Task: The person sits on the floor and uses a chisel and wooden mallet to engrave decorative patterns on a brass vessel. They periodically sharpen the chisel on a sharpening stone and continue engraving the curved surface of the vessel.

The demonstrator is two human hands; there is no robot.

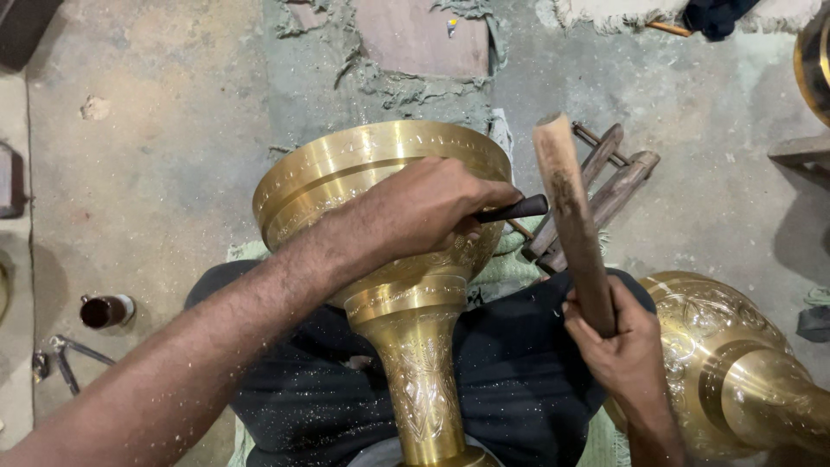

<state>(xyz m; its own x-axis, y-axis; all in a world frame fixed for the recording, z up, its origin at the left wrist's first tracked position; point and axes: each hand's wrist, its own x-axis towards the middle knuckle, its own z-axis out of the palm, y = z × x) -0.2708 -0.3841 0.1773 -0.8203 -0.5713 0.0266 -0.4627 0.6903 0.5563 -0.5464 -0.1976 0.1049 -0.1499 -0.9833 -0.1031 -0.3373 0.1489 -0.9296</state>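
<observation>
the brass vessel [389,259] lies across the person's lap, stem toward them, flared rim toward the concrete floor [156,173], which lies open at left. the left hand [424,212] is clenched on a dark chisel [514,209] against the bowl; the right hand [618,342] grips an upright wooden mallet [571,207]. a second brass piece [743,363] crowds the right.

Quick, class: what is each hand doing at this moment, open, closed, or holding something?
Left hand: closed on a dark chisel, resting against the brass vessel.
Right hand: closed on a wooden mallet.
</observation>
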